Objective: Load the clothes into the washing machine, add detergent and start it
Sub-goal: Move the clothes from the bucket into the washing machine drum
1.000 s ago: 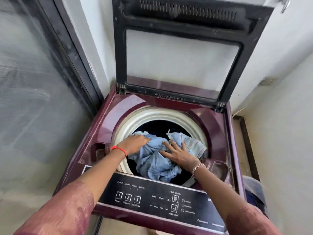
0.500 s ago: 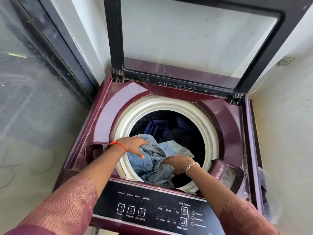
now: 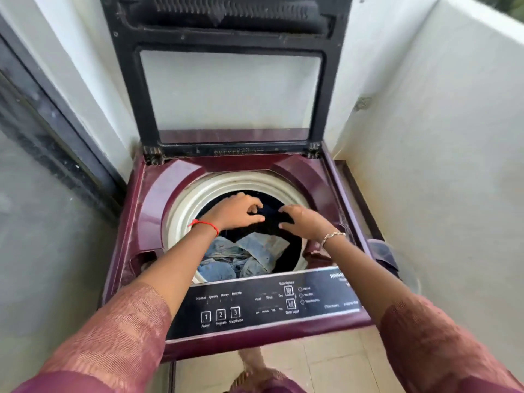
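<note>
Lid [image 3: 231, 89] upright behind drum [image 3: 184, 211], control panel [image 3: 255, 307] in front, wall [image 3: 425, 137] alongside.

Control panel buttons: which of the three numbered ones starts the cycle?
Button 3, rightmost in the row, is labelled Start/Pause. Button 1 reads Power and button 2 reads Program.

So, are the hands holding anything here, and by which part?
Cannot tell: left hand and right hand curl over a dark garment in the drum; grip unclear.
</note>
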